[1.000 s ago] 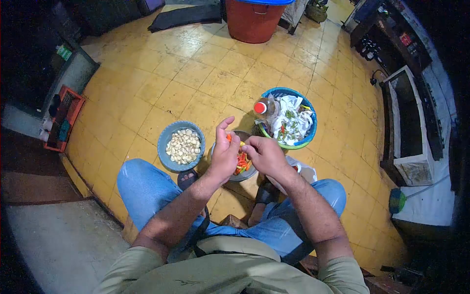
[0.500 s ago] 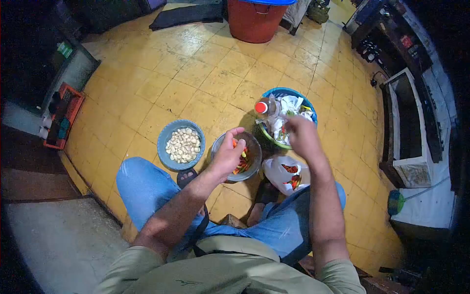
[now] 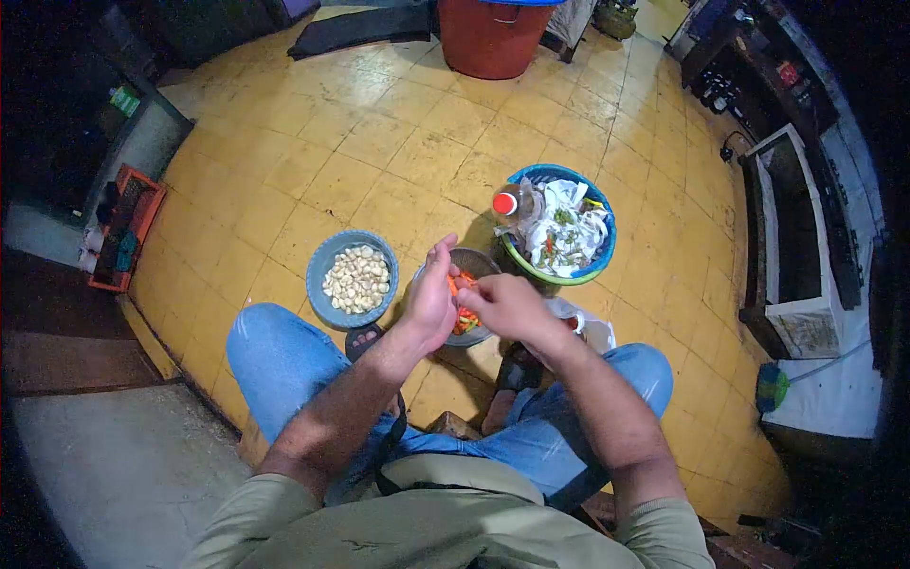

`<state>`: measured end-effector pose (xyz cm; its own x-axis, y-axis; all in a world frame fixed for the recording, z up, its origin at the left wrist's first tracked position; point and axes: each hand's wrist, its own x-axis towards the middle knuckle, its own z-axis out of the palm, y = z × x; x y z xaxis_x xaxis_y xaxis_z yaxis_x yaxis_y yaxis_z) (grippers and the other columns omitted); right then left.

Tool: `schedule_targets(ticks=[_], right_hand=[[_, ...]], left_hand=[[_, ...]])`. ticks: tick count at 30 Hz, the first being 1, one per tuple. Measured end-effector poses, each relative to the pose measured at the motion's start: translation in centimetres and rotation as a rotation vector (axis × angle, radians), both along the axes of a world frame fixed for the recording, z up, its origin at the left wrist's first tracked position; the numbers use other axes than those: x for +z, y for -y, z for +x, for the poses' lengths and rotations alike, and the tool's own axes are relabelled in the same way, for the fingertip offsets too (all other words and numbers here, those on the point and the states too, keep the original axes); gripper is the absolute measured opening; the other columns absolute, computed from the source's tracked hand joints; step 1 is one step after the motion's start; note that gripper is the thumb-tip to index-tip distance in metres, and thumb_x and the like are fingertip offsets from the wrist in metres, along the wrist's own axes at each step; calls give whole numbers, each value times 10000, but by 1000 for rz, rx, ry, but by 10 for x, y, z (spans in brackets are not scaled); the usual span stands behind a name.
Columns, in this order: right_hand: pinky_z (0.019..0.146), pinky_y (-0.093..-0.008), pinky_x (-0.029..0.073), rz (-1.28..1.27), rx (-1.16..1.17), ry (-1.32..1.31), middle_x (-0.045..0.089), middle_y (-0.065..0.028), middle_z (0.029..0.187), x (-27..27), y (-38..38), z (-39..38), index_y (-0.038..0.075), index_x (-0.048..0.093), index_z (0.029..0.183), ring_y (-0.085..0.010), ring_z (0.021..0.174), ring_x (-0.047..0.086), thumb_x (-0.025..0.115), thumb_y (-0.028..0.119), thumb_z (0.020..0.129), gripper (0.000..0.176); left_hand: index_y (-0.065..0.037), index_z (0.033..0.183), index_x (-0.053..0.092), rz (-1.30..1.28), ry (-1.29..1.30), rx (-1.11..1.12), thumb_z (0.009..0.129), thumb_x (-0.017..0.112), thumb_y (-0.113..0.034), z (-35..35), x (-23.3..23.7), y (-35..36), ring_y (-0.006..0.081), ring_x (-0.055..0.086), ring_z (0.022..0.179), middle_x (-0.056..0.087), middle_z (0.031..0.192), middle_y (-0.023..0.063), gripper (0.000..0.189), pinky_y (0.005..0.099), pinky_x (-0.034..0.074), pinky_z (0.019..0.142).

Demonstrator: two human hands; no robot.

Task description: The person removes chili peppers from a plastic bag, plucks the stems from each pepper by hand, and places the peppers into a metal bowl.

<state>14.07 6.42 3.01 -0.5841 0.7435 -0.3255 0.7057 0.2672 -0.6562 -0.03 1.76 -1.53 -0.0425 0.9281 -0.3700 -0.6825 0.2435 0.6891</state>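
Right hand (image 3: 515,305) has been returned from the blue plastic basket (image 3: 611,230) to the left hand (image 3: 432,302). Small orange peppers (image 3: 455,284) are held in the left, long axis unclear; right fingers pinched narrow, contents can't be told. Directly below: round grey bowl (image 3: 482,261), peppers inside. Leftward: blue-grey bowl (image 3: 316,289), pale cloves (image 3: 355,280).

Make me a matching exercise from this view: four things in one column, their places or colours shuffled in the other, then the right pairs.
1. Cloves
2. Bottle
3. Peppers
4. Tub

A. Red, blue on top
B. In the middle bowl, near the left hand and right hand
C. In the left bowl
D. In the basket

1-C, 2-D, 3-B, 4-A
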Motion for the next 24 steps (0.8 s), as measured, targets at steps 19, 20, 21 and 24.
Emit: schedule_targets(ticks=[19,20,21,24], right_hand=[[623,-466,478,119,-246,-206,623,-214,701,-5,-6,-5,-4,642,791,-390,679,624,585,259,896,289],[623,-466,478,120,-250,-206,623,-214,701,-5,-6,-4,-4,642,791,-390,679,624,585,259,896,289],[630,-475,478,156,-207,-189,624,-216,705,-6,-6,-3,-5,643,781,-398,684,622,585,254,894,288],[643,-491,477,213,-129,-131,627,-219,718,-3,-5,-3,-3,646,766,-411,698,616,587,242,887,279]], left_hand=[[-89,1363,356,12,-103,121,1015,429,-317,7,18,2,175,530,1041,516,1139,67,423,375,439,922],[-89,1363,356,12,-103,117,1015,429,-317,4,17,2,175,530,1041,516,1139,67,423,375,439,922],[-81,1311,419,-31,-189,19,1010,447,-298,2,14,1,153,538,1020,543,1092,52,372,361,448,903],[-57,1204,520,-51,-308,-68,1006,468,-278,2,-4,-2,119,552,980,587,1018,30,301,330,457,876]])
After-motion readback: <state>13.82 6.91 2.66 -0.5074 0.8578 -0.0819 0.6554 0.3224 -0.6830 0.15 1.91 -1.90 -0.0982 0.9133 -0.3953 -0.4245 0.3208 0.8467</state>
